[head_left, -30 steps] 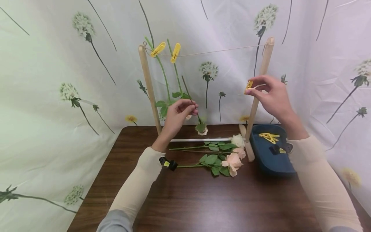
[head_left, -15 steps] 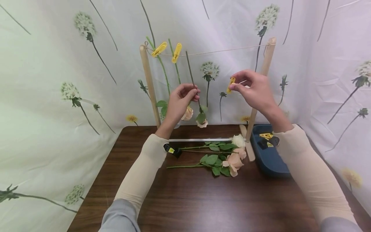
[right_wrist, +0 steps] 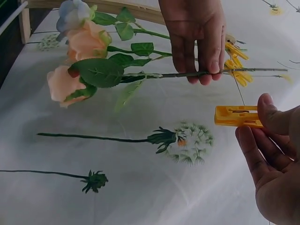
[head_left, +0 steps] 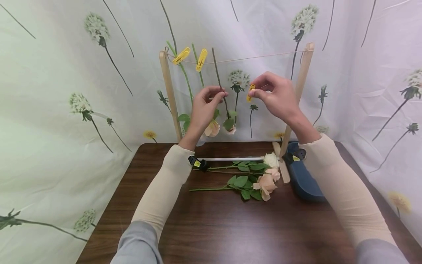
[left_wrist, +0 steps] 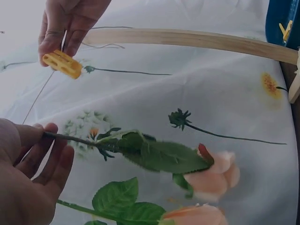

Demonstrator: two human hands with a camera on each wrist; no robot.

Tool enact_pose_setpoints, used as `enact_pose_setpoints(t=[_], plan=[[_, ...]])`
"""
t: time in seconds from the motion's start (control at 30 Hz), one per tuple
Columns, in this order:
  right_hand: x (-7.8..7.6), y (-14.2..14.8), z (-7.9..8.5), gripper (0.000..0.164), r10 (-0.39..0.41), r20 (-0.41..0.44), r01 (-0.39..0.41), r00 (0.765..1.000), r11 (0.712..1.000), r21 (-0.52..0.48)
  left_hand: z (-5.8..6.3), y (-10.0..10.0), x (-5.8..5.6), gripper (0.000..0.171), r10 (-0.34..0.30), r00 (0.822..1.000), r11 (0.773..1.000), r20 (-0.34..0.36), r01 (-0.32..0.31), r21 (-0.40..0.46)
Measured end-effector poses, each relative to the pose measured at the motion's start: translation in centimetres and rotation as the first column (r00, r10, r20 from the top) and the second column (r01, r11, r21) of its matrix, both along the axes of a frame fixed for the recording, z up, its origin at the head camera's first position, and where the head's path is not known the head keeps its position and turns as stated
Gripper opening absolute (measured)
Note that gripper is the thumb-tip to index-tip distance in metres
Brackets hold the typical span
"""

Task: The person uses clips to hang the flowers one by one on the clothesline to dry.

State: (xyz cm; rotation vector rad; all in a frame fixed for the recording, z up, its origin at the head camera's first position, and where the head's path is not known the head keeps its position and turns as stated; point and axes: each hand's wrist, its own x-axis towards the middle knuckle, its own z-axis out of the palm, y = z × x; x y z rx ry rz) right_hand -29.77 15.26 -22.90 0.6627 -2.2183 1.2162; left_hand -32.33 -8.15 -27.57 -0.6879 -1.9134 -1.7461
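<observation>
My left hand (head_left: 208,106) pinches the dark stem of a peach rose (right_wrist: 65,86) that hangs bloom down, its stem end rising past the string (head_left: 254,58). Between thumb and fingers, my right hand (head_left: 275,94) holds a yellow clothespin (right_wrist: 236,116), a little to the right of that stem and below the string. Two more roses hang bloom down at the string's left part, each under a yellow clothespin (head_left: 181,56). In the left wrist view a peach bloom (left_wrist: 197,215) of one hung rose shows under the held one.
Two wooden posts (head_left: 169,95) carry the string. Several roses (head_left: 265,186) lie on the brown table (head_left: 211,223) beside a white rod (head_left: 230,159). A blue tub (head_left: 308,183) stands at the right, partly behind my right forearm. A flower-printed cloth (head_left: 132,110) hangs behind.
My left hand has lifted the rose, so its stem end now passes above the string. My right hand has carried the clothespin left and slightly up, close to the stem.
</observation>
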Motion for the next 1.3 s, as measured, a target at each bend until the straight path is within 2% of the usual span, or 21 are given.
enact_pose_setpoints(t=[0.27, 0.6, 0.87, 1.1, 1.3], plan=[[-0.6, -1.5, 1.1, 0.009, 0.028, 0.028, -0.027, 0.999, 0.998, -0.061, 1.0, 0.2, -0.3, 0.02, 0.027, 0.999, 0.999, 0.028, -0.028, 0.034], [-1.9, -3.2, 2.4, 0.004, 0.079, 0.013, -0.074, 0.997, 0.969, -0.235, 1.5, 0.4, -0.7, 0.025, 0.102, 0.995, 0.994, 0.01, -0.103, 0.037], [-2.8, -4.8, 4.2, 0.014, 0.149, 0.034, -0.126, 0.988, 0.921, -0.369, 1.5, 0.5, -1.1, 0.024, 0.134, 0.991, 0.991, 0.015, -0.135, 0.021], [-3.4, -6.4, 5.9, 0.012, 0.229, 0.016, -0.194, 0.973, 0.86, -0.471, 1.7, 0.5, -1.2, 0.023, 0.16, 0.987, 0.987, 0.01, -0.16, 0.015], [-4.1, -7.5, 6.8, 0.011, 0.248, 0.037, -0.19, 0.968, 0.823, -0.536, 1.8, 0.6, -1.1, 0.019, 0.192, 0.981, 0.981, 0.002, -0.192, -0.005]])
